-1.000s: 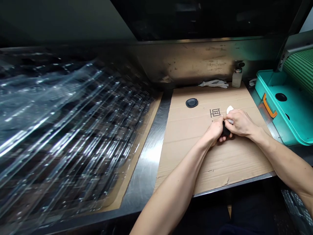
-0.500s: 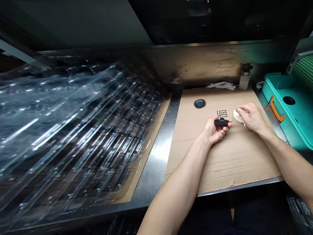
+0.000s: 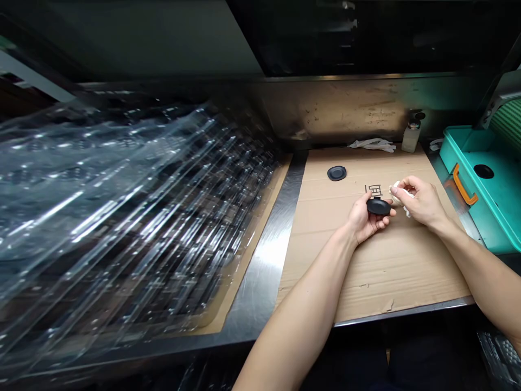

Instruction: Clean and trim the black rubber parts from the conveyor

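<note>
My left hand [image 3: 366,218] is closed around a small black oval part [image 3: 378,206]. Its smooth, rounded face points up toward me, and a small tab shows on its far edge. Just to the right, my right hand [image 3: 419,201] pinches a crumpled white cloth [image 3: 401,196], which sits close beside the black part; whether they touch I cannot tell. Another black oval part [image 3: 336,173], with a raised rim, lies on the cardboard sheet [image 3: 366,271] beyond my left hand.
Stacked clear plastic trays [image 3: 134,217] fill the left side, blurred. At the back stand a small glass bottle [image 3: 411,137] and a white crumpled cloth strip [image 3: 372,144]. A teal bin [image 3: 480,217] with an orange handle [image 3: 464,186] is at right, a black part [image 3: 483,171] inside.
The black part in my left hand has tipped so more of its face shows. My right hand has brought the white cloth nearer to it. The view has shifted slightly.
</note>
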`<state>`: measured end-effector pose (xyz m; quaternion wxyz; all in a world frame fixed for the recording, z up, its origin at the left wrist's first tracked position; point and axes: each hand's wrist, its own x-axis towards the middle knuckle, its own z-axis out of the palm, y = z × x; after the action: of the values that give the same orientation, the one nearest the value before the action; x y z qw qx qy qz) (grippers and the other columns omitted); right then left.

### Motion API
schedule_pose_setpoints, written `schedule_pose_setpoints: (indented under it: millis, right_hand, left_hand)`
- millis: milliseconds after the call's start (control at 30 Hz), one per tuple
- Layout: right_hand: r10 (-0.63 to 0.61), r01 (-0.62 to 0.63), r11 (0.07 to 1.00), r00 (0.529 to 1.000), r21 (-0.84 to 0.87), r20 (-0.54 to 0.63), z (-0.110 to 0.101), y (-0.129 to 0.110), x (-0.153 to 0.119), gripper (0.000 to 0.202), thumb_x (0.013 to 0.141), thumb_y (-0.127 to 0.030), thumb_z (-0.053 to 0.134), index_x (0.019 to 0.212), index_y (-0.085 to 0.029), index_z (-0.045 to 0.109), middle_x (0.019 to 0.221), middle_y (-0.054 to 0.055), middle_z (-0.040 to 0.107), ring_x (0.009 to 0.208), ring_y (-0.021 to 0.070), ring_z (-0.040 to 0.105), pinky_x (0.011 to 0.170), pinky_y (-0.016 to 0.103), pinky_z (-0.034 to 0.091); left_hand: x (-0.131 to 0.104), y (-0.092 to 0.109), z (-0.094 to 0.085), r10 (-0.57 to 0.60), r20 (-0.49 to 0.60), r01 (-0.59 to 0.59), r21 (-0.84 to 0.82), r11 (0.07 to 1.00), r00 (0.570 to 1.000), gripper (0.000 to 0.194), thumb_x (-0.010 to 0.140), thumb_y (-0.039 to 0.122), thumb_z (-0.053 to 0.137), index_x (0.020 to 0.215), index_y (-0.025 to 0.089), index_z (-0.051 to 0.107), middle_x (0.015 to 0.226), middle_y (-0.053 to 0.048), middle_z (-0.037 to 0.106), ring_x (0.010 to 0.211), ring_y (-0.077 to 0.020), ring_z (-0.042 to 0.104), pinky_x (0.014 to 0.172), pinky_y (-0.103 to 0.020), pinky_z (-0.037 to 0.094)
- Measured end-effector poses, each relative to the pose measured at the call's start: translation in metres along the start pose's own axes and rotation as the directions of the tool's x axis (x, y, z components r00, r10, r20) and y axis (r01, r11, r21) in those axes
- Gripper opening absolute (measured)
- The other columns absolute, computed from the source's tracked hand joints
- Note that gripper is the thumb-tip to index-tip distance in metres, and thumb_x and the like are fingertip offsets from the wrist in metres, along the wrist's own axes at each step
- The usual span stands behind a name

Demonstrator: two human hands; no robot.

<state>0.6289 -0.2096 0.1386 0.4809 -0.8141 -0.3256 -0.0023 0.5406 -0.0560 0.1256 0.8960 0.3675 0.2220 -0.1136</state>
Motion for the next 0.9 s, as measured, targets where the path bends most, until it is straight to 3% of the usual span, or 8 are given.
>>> schedule_pose_setpoints:
  millis: [133,233,333,400,567,700,800,900]
  right_hand:
    - [-0.099,0.108,0.993,0.982,-0.046,0.161,0.005,-0.006,-0.006,0.024,0.094,-0.042,0.063,0.085,-0.02,0.068,0.078,0.001,0.069,0.065,0.0139,0.059,0.066,0.027,0.044]
    - [-0.218,0.251,0.952,0.957,-0.174,0.189,0.003,-0.008,-0.009,0.024,0.096,-0.038,0.061,0.084,-0.02,0.071,0.082,0.003,0.067,0.074,0.0156,0.06,0.072,0.028,0.044]
    - [-0.314,0.377,0.899,0.91,-0.222,0.272,-0.001,-0.007,-0.009,0.019,0.095,-0.03,0.06,0.1,-0.02,0.075,0.093,0.007,0.068,0.086,0.019,0.061,0.078,0.031,0.047]
    - [-0.346,0.418,0.884,0.885,-0.208,0.312,-0.001,-0.006,-0.009,0.024,0.093,-0.023,0.058,0.109,-0.021,0.076,0.098,0.008,0.068,0.09,0.0202,0.062,0.081,0.032,0.049]
    - [-0.301,0.323,0.93,0.943,-0.174,0.144,0.012,-0.011,-0.012,0.026,0.093,-0.023,0.057,0.109,-0.018,0.077,0.098,0.01,0.071,0.09,0.0214,0.065,0.084,0.034,0.051]
    - [-0.328,0.345,0.938,0.903,-0.014,0.278,0.013,-0.017,-0.015,0.02,0.091,-0.023,0.061,0.101,-0.021,0.078,0.096,0.006,0.074,0.086,0.0184,0.066,0.08,0.031,0.05]
    - [-0.287,0.33,0.936,0.918,-0.125,0.276,0.007,-0.017,-0.014,0.021,0.09,-0.021,0.06,0.1,-0.02,0.078,0.093,0.006,0.073,0.084,0.0188,0.065,0.077,0.031,0.049]
    - [-0.32,0.367,0.916,0.912,-0.161,0.257,0.008,-0.014,-0.014,0.023,0.089,-0.021,0.06,0.104,-0.019,0.078,0.094,0.008,0.071,0.083,0.0186,0.064,0.076,0.031,0.048]
  left_hand:
    - [0.006,-0.013,0.004,0.185,0.043,-0.189,0.143,0.972,0.982,0.065,0.106,0.053,0.021,0.089,0.01,0.066,0.062,-0.011,0.067,0.044,-0.0156,0.059,0.038,-0.023,0.041]
    - [0.011,-0.02,0.005,0.361,-0.024,-0.347,0.223,0.911,0.932,0.062,0.105,0.057,0.028,0.084,0.012,0.065,0.055,-0.006,0.062,0.044,-0.0156,0.059,0.039,-0.023,0.041]
    - [0.016,-0.022,0.003,0.473,-0.098,-0.445,0.215,0.869,0.876,0.061,0.105,0.058,0.025,0.086,0.015,0.063,0.056,-0.002,0.061,0.041,-0.014,0.056,0.038,-0.023,0.038]
    - [0.019,-0.023,0.0,0.497,-0.118,-0.465,0.219,0.858,0.86,0.063,0.105,0.061,0.02,0.087,0.017,0.062,0.056,-0.001,0.06,0.04,-0.0135,0.053,0.038,-0.024,0.037]
    - [0.028,-0.027,-0.007,0.54,-0.084,-0.489,0.326,0.809,0.838,0.064,0.098,0.075,0.03,0.082,0.02,0.057,0.057,0.002,0.056,0.042,-0.0117,0.05,0.043,-0.023,0.039]
    - [0.029,-0.027,-0.007,0.591,-0.13,-0.54,0.289,0.791,0.796,0.064,0.098,0.074,0.036,0.081,0.018,0.061,0.074,-0.003,0.066,0.062,-0.0128,0.06,0.057,-0.022,0.048]
    - [0.028,-0.026,-0.005,0.536,-0.175,-0.484,0.265,0.834,0.826,0.064,0.098,0.073,0.034,0.088,0.017,0.064,0.074,-0.003,0.066,0.058,-0.013,0.058,0.054,-0.023,0.046]
    - [0.03,-0.025,-0.003,0.593,-0.197,-0.544,0.252,0.8,0.781,0.061,0.1,0.069,0.037,0.086,0.016,0.066,0.077,-0.004,0.067,0.065,-0.0137,0.062,0.059,-0.023,0.048]
